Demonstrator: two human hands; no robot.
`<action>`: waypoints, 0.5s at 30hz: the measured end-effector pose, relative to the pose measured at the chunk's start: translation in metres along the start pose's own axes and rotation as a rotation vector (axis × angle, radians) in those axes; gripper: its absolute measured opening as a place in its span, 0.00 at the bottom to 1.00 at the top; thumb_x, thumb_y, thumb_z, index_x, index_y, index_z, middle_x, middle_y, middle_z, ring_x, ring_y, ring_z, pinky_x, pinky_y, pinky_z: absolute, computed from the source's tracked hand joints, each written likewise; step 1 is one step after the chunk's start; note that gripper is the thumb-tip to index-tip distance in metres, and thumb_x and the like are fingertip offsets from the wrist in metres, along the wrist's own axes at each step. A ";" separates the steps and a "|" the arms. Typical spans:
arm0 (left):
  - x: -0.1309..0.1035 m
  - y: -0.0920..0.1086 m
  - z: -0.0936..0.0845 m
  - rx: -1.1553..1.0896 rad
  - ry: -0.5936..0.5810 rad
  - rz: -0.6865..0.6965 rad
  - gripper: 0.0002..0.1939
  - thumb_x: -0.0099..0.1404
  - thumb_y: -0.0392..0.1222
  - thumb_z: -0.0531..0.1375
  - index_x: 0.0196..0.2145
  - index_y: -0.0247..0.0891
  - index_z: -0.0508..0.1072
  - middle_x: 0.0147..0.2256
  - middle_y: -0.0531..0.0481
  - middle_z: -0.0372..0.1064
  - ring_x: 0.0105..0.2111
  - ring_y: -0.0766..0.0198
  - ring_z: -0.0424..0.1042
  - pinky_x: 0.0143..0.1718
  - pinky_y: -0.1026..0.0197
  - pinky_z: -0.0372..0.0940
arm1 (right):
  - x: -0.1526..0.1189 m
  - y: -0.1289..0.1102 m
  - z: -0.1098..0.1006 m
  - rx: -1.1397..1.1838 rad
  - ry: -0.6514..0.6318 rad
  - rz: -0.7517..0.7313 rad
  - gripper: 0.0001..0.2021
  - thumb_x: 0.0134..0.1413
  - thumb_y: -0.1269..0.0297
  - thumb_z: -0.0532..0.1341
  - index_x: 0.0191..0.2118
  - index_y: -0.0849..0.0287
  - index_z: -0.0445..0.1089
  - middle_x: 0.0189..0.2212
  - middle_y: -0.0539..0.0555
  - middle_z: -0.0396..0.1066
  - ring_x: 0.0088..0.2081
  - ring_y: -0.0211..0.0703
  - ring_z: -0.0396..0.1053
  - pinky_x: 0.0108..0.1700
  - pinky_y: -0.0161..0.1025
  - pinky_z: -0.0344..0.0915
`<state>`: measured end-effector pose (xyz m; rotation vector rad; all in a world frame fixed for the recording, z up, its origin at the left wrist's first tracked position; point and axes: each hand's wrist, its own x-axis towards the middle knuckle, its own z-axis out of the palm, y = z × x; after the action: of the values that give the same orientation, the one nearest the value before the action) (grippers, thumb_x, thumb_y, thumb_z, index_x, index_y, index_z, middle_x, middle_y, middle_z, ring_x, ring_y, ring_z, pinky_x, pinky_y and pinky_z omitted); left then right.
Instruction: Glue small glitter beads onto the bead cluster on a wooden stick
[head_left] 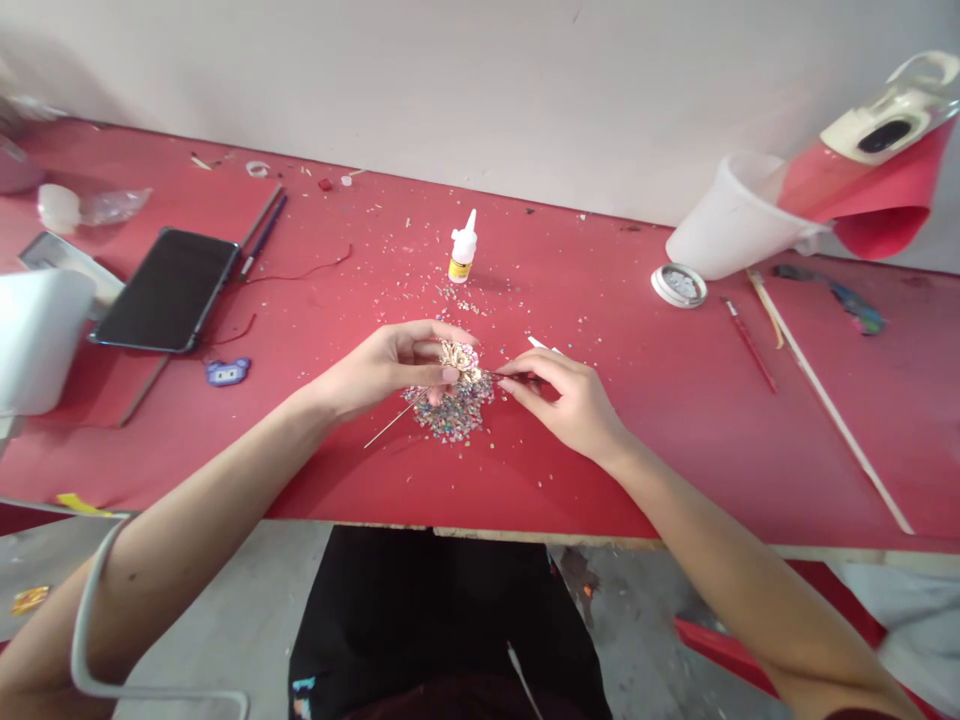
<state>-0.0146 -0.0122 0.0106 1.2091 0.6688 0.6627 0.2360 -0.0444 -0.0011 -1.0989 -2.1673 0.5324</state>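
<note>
My left hand [409, 365] is closed, thumb and fingers pinching a gold flower-shaped ornament [459, 358] with some pinkish bits on it. A thin gold stick [394, 420] slants down and left from below that hand; whether it joins the ornament is hidden. In my right hand [566, 395] is a slender dark-red tool [517, 376], its tip at the ornament's right side; its exact kind is too small to make out. Directly beneath the ornament lies a pile of small shiny multicoloured chips [454, 415] on the red tabletop [337, 490].
A small white glue bottle [463, 250] stands upright behind my hands, with loose chips scattered around it. To the left are a phone [169, 290], a blue tag [227, 372] and a white container [41, 340]. On the right are a tilted white cup [731, 220], a round lid [679, 286] and a red brush [750, 345].
</note>
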 end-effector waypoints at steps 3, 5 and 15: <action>0.000 0.001 0.000 -0.005 0.028 0.001 0.18 0.61 0.35 0.66 0.49 0.33 0.71 0.30 0.49 0.72 0.27 0.68 0.73 0.28 0.67 0.69 | -0.005 0.002 -0.001 -0.037 0.004 -0.002 0.05 0.62 0.65 0.59 0.39 0.56 0.71 0.34 0.52 0.73 0.30 0.37 0.67 0.35 0.39 0.68; 0.000 0.001 0.000 0.000 0.052 -0.005 0.18 0.61 0.36 0.66 0.49 0.33 0.71 0.30 0.49 0.73 0.26 0.68 0.73 0.29 0.66 0.70 | -0.007 0.003 -0.001 -0.069 -0.022 -0.034 0.04 0.62 0.66 0.58 0.39 0.56 0.71 0.35 0.52 0.73 0.33 0.39 0.69 0.38 0.40 0.69; 0.001 0.002 -0.001 0.061 0.110 -0.010 0.18 0.60 0.36 0.66 0.49 0.33 0.71 0.31 0.48 0.73 0.25 0.69 0.72 0.29 0.66 0.70 | -0.009 0.011 -0.002 -0.157 -0.077 -0.108 0.05 0.61 0.69 0.58 0.40 0.56 0.72 0.36 0.53 0.74 0.38 0.42 0.72 0.43 0.44 0.70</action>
<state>-0.0155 -0.0104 0.0126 1.2316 0.7915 0.7088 0.2477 -0.0456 -0.0093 -1.0502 -2.3535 0.3671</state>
